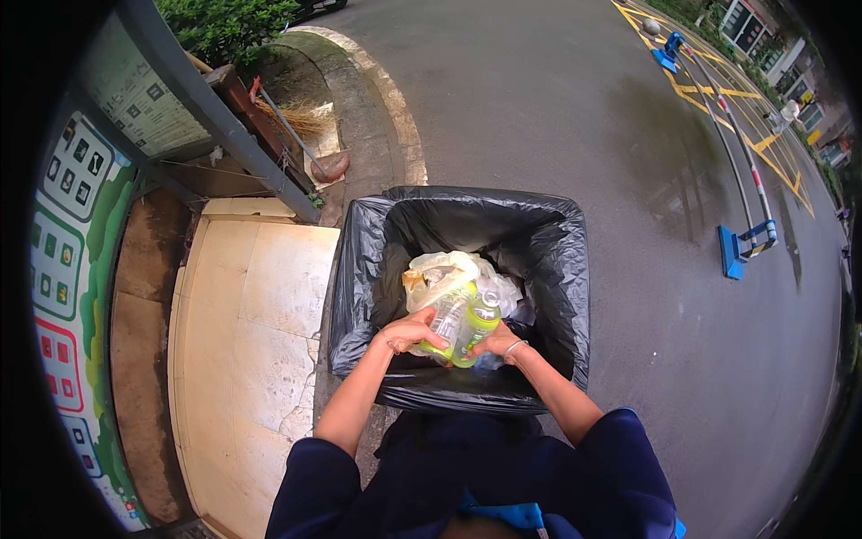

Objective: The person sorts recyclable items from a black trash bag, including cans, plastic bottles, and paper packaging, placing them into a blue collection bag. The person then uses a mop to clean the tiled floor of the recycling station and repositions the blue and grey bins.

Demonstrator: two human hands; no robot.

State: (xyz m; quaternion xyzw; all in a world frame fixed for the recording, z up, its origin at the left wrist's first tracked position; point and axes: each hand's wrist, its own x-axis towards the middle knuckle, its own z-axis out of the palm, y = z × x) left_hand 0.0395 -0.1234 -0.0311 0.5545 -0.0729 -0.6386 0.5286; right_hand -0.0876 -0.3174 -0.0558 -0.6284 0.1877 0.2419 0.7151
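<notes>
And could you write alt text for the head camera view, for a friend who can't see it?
A person's left hand and right hand grasp clear-and-green plastic bottles inside a black-lined bin, next to a crumpled pale plastic bag. Outdoors, tan paving lies left of the bin and wet grey road right.

A clear plastic bottle (445, 322) and a green-labelled bottle (479, 329) leaned close side by side, just below the frame's centre.
</notes>
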